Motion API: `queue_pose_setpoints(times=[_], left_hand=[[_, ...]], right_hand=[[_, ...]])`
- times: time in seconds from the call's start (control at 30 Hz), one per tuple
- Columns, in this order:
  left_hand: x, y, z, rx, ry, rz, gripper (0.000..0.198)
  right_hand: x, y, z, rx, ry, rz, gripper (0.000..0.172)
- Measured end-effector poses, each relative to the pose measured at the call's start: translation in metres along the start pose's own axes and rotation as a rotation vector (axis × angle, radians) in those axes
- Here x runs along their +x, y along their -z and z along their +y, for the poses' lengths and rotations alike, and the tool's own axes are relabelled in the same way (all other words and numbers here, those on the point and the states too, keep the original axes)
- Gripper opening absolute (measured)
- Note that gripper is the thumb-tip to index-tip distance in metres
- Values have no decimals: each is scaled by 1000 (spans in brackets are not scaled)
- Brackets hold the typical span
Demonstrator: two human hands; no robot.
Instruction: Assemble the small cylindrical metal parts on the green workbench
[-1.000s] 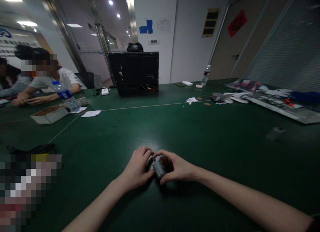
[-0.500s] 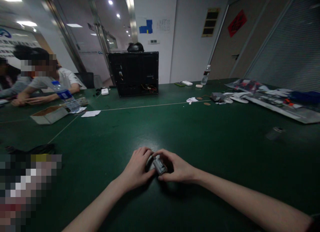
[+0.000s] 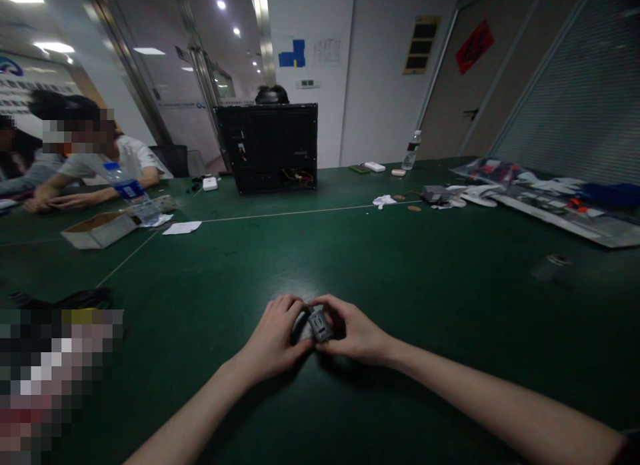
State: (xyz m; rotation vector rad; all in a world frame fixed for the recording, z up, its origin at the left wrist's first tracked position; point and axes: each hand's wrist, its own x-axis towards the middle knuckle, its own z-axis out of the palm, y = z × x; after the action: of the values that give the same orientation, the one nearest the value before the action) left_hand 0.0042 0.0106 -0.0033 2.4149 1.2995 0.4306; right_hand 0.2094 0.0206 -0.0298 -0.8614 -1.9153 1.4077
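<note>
Low over the green table, both hands meet around a small grey slotted part. My right hand grips it between thumb and fingers, with the slotted side facing up. My left hand is curled close on the other side, its thumb tip near the right thumb. A paler grey piece shows inside the left hand's curl, mostly hidden by the fingers, and its kind is unclear.
The green table spreads around my hands. On the right stand a metal cylinder and a cluttered tray. An open box, a water bottle and a seated person are left; a black panel stands behind.
The grey part has turned in my right hand, so its slotted side now shows. My right hand has shifted slightly left and up; my left hand has stayed put.
</note>
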Motion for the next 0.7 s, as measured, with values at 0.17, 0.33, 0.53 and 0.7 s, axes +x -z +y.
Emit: queue_pose_setpoints(times=[0.17,0.33,0.53,0.7], left_hand=[[-1,1,1,-8,0,12,38],[-1,2,2,-38,3,6,37],[2,3,2,-146,11,44,17],[2,5,6,-282,26,28,20]], right_hand=[[0,-1,2,-20,3,4,61],[0,1,-3,-181,56,40,58],[2,7,-2,-450,252,132,54],[3,6,2,-578,320,96,54]])
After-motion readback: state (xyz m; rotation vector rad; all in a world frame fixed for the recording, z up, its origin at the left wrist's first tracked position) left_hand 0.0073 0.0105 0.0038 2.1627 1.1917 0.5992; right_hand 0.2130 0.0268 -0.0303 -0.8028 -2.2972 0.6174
